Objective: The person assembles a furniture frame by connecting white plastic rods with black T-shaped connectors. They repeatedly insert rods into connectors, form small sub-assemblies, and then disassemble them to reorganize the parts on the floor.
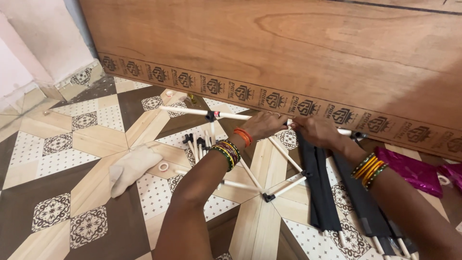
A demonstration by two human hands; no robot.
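A frame of thin white tubes [185, 111] joined by small black connectors [210, 116] lies on the patterned floor. My left hand [262, 124] and my right hand [312, 130] meet on the top tube, both closed around it close to a joint near the wooden board. Both wrists wear coloured bangles [227, 153]. Diagonal white tubes [284, 153] run from my hands down to a black corner connector [267, 197]. Long black fabric strips [321, 185] lie under my right forearm.
A large wooden board [288, 53] leans upright just behind the frame. A cream cloth [131, 168] and a small white ring [163, 167] lie to the left. Several loose black-tipped tubes [197, 144] sit below the top tube. Magenta shiny fabric [409, 169] lies at right.
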